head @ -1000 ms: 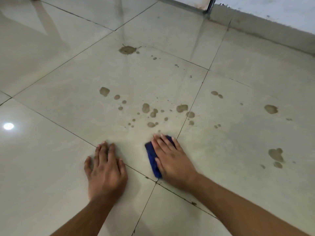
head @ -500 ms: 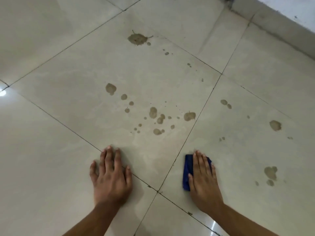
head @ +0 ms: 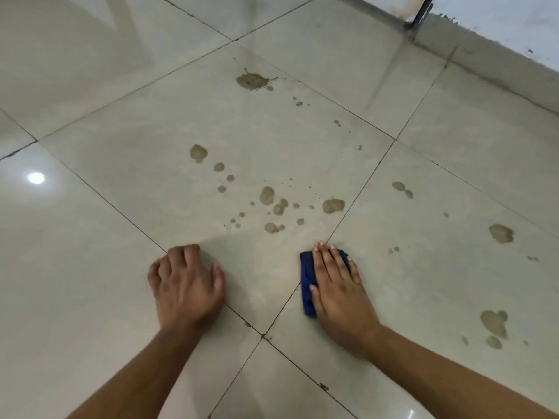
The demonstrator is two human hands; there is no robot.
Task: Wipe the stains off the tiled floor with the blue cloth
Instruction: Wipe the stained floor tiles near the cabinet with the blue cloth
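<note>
The folded blue cloth (head: pixel 306 282) lies on the glossy beige tiled floor (head: pixel 423 282), just right of a grout line. My right hand (head: pixel 340 287) presses flat on it with straight fingers, covering most of it. My left hand (head: pixel 187 285) rests on the floor to the left with its fingers bent, holding nothing. Brown stains lie ahead: a cluster of drops (head: pixel 273 207), a blot (head: pixel 333 205) by the grout line, a blot (head: pixel 198 153) further left and a large splat (head: pixel 252 81) far ahead.
More brown stains mark the right tile: a pair (head: pixel 401 188), a blot (head: pixel 501 233) and a larger patch (head: pixel 494 323) near my right forearm. A skirting and wall (head: pixel 484 68) run along the far right. A lamp reflection (head: pixel 36 178) shines at left.
My right hand slid the cloth rightward across the grout line onto the right tile; two small stains beside that line are gone. My left hand's fingers have bent from flat.
</note>
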